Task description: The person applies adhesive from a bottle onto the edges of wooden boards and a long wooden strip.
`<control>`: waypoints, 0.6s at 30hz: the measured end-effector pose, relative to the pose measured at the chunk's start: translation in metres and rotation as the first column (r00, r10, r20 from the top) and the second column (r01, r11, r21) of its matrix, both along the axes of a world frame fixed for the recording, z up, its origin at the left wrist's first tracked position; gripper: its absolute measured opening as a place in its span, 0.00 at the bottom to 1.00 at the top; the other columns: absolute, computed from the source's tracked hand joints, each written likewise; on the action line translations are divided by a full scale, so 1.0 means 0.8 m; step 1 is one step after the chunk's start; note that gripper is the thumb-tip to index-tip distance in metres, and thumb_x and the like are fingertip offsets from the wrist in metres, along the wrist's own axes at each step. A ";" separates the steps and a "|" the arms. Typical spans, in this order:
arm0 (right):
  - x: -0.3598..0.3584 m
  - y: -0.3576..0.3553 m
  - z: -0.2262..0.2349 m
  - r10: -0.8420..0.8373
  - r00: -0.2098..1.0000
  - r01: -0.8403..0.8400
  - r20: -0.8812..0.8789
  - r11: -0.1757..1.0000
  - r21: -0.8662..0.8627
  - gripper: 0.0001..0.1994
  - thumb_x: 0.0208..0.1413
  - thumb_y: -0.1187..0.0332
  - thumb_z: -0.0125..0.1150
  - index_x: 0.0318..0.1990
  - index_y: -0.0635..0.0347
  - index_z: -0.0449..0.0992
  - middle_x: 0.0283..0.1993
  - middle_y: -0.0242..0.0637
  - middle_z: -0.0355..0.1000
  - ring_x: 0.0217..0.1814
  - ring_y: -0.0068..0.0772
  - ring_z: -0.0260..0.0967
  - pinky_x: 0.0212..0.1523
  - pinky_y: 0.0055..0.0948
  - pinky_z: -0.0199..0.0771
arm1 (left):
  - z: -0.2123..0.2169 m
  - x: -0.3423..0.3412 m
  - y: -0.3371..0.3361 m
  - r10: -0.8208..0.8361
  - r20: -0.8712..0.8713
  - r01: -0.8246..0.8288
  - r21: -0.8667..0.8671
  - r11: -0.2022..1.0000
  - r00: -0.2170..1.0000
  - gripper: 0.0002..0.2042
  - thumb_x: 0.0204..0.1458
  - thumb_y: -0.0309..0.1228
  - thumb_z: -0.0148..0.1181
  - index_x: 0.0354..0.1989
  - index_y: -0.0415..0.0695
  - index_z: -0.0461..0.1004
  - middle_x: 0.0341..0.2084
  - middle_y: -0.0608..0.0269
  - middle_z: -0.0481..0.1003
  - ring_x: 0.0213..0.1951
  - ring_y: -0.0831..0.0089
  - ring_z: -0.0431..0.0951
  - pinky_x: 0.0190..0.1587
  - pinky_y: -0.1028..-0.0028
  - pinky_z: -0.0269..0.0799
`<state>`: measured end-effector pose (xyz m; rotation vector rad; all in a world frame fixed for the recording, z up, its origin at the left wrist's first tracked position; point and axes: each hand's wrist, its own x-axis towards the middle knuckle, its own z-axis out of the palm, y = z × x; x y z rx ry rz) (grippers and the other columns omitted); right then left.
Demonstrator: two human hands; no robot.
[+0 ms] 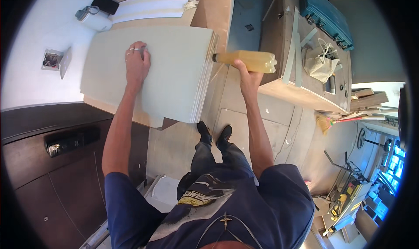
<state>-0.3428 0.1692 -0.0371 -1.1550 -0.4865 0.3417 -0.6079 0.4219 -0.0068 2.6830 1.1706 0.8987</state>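
A stack of pale panels (174, 65) lies in front of me, its layered edges facing right. My left hand (138, 62), with rings on a finger, rests on the top panel. Its fingers are curled under, and whatever they may hold is hidden. In my right hand (250, 76) is a clear plastic bottle (257, 62) of yellowish liquid, held sideways. The bottle's dark cap end points left, close to the stack's right edge; whether they touch I cannot tell.
Behind the stack are a white flask (97, 21), a dark phone (105, 5) and white strips (152, 6). On the right, a wooden bench (301, 89) bears a teal case (326, 15) and a cloth bag (321, 65). A broom (325, 123) lies beyond it. An open wall socket (52, 59) is at left.
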 end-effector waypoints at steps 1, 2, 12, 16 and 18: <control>0.002 -0.002 0.001 0.009 1.000 -0.009 0.006 1.000 -0.004 0.11 0.55 0.72 0.74 0.42 0.68 0.80 0.38 0.35 0.78 0.39 0.24 0.75 0.43 0.27 0.77 | 0.000 0.002 -0.002 0.000 -0.007 0.000 -0.013 1.000 1.000 0.11 0.61 0.28 0.56 0.51 0.42 0.74 0.52 0.49 0.75 0.55 0.46 0.72 0.59 0.53 0.67; 0.009 0.000 0.002 0.019 1.000 -0.019 0.011 1.000 -0.008 0.11 0.55 0.73 0.74 0.42 0.69 0.80 0.38 0.34 0.78 0.39 0.24 0.75 0.43 0.26 0.77 | 0.003 0.006 -0.001 0.000 -0.015 -0.001 -0.026 1.000 1.000 0.11 0.61 0.28 0.56 0.51 0.43 0.74 0.52 0.50 0.75 0.55 0.46 0.72 0.60 0.53 0.67; 0.005 0.002 0.004 0.024 0.999 -0.024 -0.042 1.000 0.013 0.09 0.58 0.73 0.71 0.42 0.69 0.80 0.39 0.35 0.78 0.38 0.24 0.74 0.40 0.25 0.76 | 0.000 0.000 0.002 -0.027 -0.019 0.027 0.012 1.000 0.999 0.11 0.61 0.27 0.56 0.51 0.42 0.74 0.52 0.50 0.75 0.55 0.47 0.72 0.60 0.53 0.67; 0.030 0.020 -0.005 0.011 1.000 -0.010 -0.023 0.999 0.048 0.10 0.59 0.74 0.71 0.44 0.70 0.79 0.40 0.36 0.78 0.40 0.25 0.75 0.43 0.26 0.77 | 0.001 0.006 0.000 -0.017 -0.015 0.016 -0.022 1.000 1.000 0.11 0.61 0.27 0.55 0.50 0.42 0.74 0.52 0.50 0.75 0.56 0.47 0.72 0.60 0.53 0.67; 0.033 0.016 -0.004 0.013 0.999 -0.011 -0.036 0.998 0.056 0.10 0.60 0.72 0.70 0.44 0.70 0.79 0.40 0.37 0.78 0.42 0.27 0.77 0.44 0.30 0.82 | 0.002 0.005 0.000 -0.026 -0.020 0.025 -0.004 1.000 0.999 0.11 0.61 0.27 0.55 0.50 0.42 0.74 0.52 0.50 0.75 0.56 0.47 0.72 0.60 0.54 0.68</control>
